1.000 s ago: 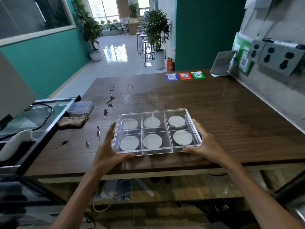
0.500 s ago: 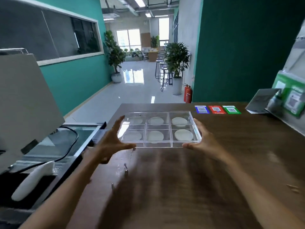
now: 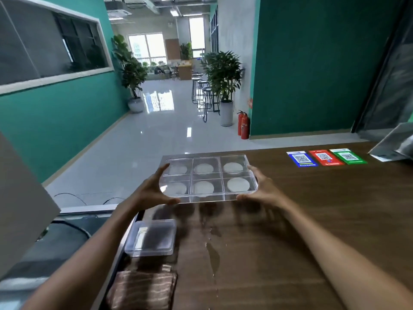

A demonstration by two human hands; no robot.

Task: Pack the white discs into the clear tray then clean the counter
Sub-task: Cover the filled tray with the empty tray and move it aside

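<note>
The clear tray (image 3: 206, 198) has several compartments, each holding one white disc (image 3: 238, 184). I hold it level above the far left part of the wooden counter (image 3: 312, 220). My left hand (image 3: 152, 193) grips its left edge and my right hand (image 3: 264, 192) grips its right edge. A streak of spilled water (image 3: 213, 253) lies on the counter below the tray. A folded brown cloth (image 3: 143, 289) rests at the counter's left edge, near me.
A small clear lidded box (image 3: 152, 238) sits just beyond the cloth. Blue, red and green QR cards (image 3: 325, 157) lie at the far right, beside a grey stand (image 3: 395, 144). A glass-topped unit with cables (image 3: 67, 231) adjoins the counter's left side.
Both hands lifted the tray off the counter's near edge and carried it forward toward the far edge. The view rose and moved with it.
</note>
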